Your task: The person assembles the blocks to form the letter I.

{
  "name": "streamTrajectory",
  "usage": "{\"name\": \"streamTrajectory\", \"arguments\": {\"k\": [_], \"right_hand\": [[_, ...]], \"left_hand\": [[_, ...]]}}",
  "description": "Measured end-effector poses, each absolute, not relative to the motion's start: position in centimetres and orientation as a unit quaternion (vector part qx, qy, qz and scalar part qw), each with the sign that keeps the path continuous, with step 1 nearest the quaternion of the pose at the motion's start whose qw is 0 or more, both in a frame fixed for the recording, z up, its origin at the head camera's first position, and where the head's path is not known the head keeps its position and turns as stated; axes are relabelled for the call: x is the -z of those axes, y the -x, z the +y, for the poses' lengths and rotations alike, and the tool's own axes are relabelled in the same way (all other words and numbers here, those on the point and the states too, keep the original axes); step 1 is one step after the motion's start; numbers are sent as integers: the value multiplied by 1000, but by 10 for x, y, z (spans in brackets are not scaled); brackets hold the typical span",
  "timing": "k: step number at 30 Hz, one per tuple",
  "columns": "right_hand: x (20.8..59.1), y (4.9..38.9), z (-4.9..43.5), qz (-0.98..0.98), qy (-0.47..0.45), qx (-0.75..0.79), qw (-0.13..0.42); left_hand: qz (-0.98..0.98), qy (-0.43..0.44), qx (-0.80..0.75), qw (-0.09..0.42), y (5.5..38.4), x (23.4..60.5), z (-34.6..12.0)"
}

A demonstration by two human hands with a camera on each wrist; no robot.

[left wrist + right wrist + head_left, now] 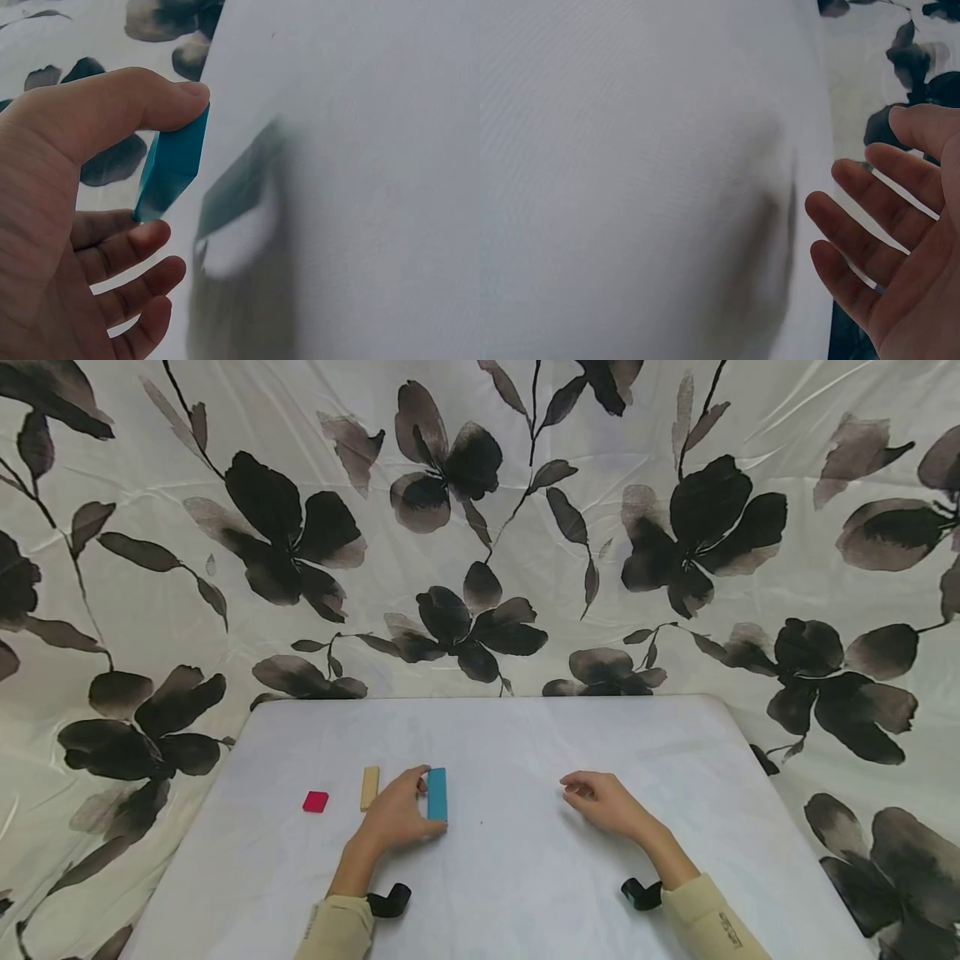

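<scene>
My left hand (pixel 397 812) pinches a blue rectangular block (pixel 437 794) by its two ends, thumb at the near end and index finger at the far end. In the left wrist view the block (pixel 174 161) is above the white surface and casts a shadow on it. The other fingers of that hand are loosely curled beneath. A yellow block (pixel 370 788) lies just left of the left hand, and a red block (pixel 316 802) lies farther left. Over the right part of the table, my right hand (pixel 603 802) hangs with relaxed fingers (pixel 855 225) and holds nothing.
A white-covered table (pixel 517 893) spreads under both hands. Its far edge meets a white cloth (pixel 570 568) with dark flower prints, which also shows past both sides. Black wrist cameras (pixel 390 902) sit at both sleeve cuffs.
</scene>
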State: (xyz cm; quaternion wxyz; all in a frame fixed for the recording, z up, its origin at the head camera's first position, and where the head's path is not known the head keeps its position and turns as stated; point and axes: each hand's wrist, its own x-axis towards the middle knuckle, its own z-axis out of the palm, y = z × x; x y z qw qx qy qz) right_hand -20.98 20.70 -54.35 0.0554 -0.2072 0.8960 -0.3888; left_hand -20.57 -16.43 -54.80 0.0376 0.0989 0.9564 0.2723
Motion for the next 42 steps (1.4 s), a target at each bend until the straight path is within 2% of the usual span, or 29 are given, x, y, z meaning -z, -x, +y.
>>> {"name": "streamTrajectory", "arguments": {"k": [42], "right_hand": [[550,204,213,894,201,397,47]], "left_hand": [[946,-128,-296,32,213,562,-108]]}}
